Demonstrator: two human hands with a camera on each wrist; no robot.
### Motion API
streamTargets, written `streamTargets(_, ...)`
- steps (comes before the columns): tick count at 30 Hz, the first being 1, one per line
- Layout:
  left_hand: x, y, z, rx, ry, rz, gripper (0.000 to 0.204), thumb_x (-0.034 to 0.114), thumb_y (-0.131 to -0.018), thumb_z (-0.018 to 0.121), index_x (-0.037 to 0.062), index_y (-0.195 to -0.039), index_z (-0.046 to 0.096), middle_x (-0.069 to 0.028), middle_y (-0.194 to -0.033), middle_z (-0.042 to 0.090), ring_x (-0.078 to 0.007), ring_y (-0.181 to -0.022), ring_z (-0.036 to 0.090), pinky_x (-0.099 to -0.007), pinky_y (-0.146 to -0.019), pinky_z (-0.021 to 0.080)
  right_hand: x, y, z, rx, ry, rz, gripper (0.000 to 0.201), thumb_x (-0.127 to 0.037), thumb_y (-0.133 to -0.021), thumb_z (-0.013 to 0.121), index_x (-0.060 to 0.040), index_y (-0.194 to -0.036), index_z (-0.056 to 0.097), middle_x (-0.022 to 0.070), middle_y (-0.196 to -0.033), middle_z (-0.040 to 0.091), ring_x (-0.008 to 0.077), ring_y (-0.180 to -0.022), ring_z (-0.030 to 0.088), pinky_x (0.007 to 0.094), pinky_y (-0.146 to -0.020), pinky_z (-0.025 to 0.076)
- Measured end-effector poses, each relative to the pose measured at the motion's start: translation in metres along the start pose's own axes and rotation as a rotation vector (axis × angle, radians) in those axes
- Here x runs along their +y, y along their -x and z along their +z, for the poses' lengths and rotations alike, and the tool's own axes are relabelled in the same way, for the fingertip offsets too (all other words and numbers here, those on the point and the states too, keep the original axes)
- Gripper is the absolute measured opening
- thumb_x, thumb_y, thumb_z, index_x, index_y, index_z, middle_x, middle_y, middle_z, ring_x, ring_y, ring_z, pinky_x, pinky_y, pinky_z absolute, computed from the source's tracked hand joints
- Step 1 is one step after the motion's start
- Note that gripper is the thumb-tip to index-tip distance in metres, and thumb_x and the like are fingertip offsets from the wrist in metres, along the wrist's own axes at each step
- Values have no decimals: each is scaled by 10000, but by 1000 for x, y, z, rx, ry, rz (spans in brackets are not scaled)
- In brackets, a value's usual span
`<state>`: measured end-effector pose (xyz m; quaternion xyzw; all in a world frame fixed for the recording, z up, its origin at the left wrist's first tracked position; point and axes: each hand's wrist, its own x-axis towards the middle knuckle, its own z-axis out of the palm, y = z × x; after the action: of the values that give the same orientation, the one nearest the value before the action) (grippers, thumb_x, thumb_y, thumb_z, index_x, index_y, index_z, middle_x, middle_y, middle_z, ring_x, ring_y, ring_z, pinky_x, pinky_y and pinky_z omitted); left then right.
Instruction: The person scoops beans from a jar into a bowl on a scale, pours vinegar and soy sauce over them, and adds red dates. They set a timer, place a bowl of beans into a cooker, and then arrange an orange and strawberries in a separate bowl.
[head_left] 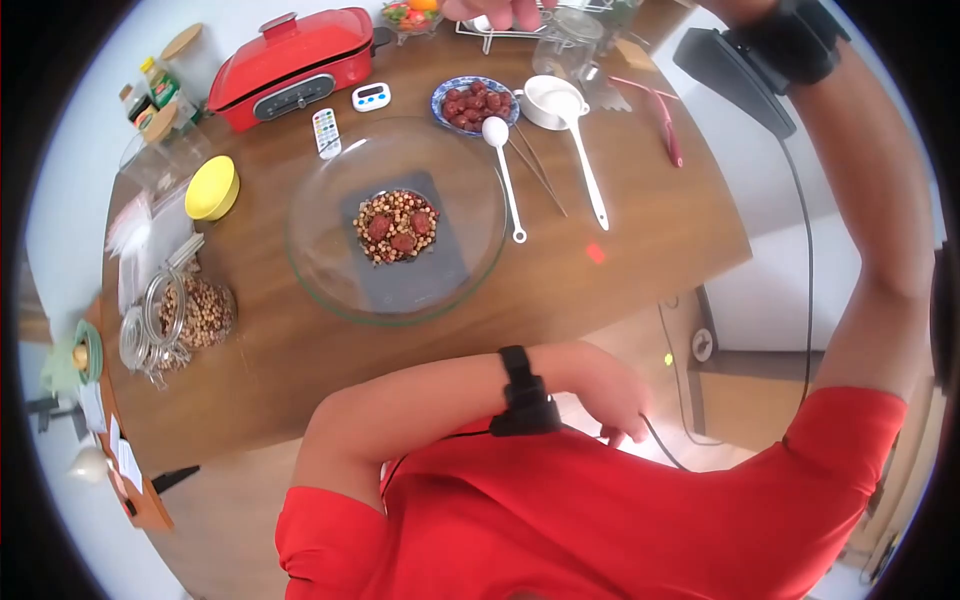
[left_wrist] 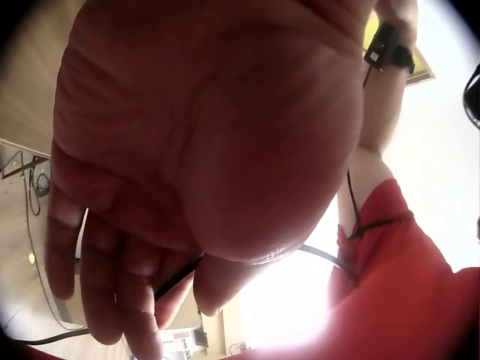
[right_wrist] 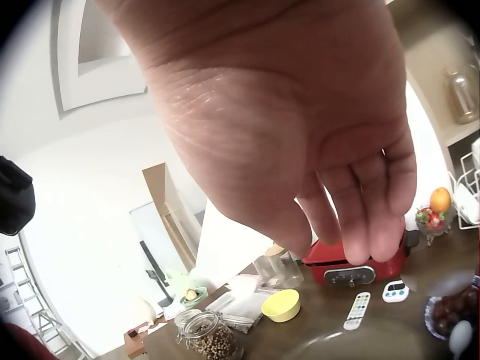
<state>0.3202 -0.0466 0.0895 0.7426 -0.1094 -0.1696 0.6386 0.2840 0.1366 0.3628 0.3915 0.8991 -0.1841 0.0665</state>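
Note:
Low in front of the red shirt, my left hand (head_left: 612, 388) has its thumb and index finger around a thin black cable (left_wrist: 178, 279). The cable runs across the palm side of that hand in the left wrist view. My right hand (right_wrist: 300, 142) is raised over the far side of the table, fingers loosely extended and holding nothing; only its fingertips (head_left: 510, 12) show at the head view's top edge. Between the arms and the red cooker, a large glass bowl (head_left: 300, 262) sits over a grey kitchen scale (head_left: 432, 280), containing mixed beans (head_left: 385, 250) and several red dates (head_left: 402, 242).
A blue-patterned dish (head_left: 438, 112) of dates, a white spoon (head_left: 507, 180), a white bowl (head_left: 535, 105) and a long-handled white spoon (head_left: 588, 170) lie behind. Left are an open bean jar (head_left: 215, 315) and a yellow bowl (head_left: 212, 190). A red cooker (head_left: 300, 60) stands at the back.

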Motion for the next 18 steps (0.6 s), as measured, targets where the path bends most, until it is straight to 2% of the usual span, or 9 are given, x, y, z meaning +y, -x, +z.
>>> streamTargets(2, 7, -31, -5, -61, -54, -33, 395, 344, -1037, 530, 9, -1135, 716, -104, -963, 731, -201, -855, 645, -330, -809, 507, 23, -2, -4, -29, -57, -57, 271, -231, -962, 678, 37, -990, 713, 64, -810, 704, 151, -726, 660, 299, -680, 544)
streamTargets(4, 24, -50, -11, -114, 121, 173, 393, 344, -1037, 532, 26, -1171, 719, -91, -981, 728, -198, -900, 650, -343, -841, 508, 41, -6, -7, -64, -121, -76, 239, -217, -957, 688, 16, -997, 721, 56, -813, 705, 146, -721, 656, 295, -677, 542)
streamTargets(7, 60, -39, -25, -30, 230, 117, 376, 328, -1039, 533, 42, -1192, 724, -72, -974, 725, -184, -935, 647, -357, -858, 505, 53, -7, -5, -82, -169, -39, 225, -210, -960, 685, 5, -1011, 727, 49, -821, 709, 138, -713, 651, 293, -670, 541)
streamTargets(10, 87, 9, -36, 90, 210, 100, 377, 328, -1036, 538, 50, -1210, 723, -59, -967, 715, -169, -937, 637, -349, -852, 504, 59, -27, -5, -80, -94, 13, 219, -205, -955, 690, 3, -1010, 729, 42, -815, 710, 131, -710, 652, 289, -660, 544)
streamTargets(13, 82, 55, -31, 184, 235, 195, 413, 367, -1042, 543, 29, -1192, 728, -38, -868, 707, -150, -839, 636, -300, -789, 500, 39, -20, -10, -82, -134, -92, 195, -175, -945, 680, 8, -988, 730, 43, -808, 710, 129, -702, 654, 284, -648, 544)
streamTargets(14, 88, 77, -31, 198, 236, 181, 413, 367, -1042, 543, 29, -1192, 728, -38, -868, 707, -150, -839, 636, -300, -789, 500, 40, -26, -9, -76, -136, -110, 195, -175, -945, 680, 8, -988, 730, 43, -808, 710, 129, -702, 654, 284, -648, 544)
streamTargets(16, 104, 118, -22, 297, 139, -11, 400, 347, -1050, 553, 10, -1177, 727, -31, -823, 699, -123, -779, 623, -285, -736, 491, 40, -45, -7, -27, -200, -145, 174, -142, -932, 664, 16, -962, 730, 51, -800, 709, 134, -678, 653, 276, -642, 543)
streamTargets(17, 101, 129, -11, 308, 140, -28, 400, 347, -1050, 553, 10, -1177, 727, -31, -823, 699, -123, -779, 623, -285, -736, 491, 22, -32, -7, 16, -171, -147, 159, -116, -922, 649, 22, -942, 727, 57, -794, 705, 130, -658, 645, 269, -626, 535)
streamTargets(18, 94, 139, -1, 438, 125, -33, 385, 338, -1042, 576, 12, -1187, 722, -27, -813, 692, -110, -760, 609, -279, -711, 481, 19, -36, -7, 30, -172, -165, 159, -116, -922, 649, 22, -942, 727, 57, -794, 705, 130, -658, 645, 269, -626, 535)
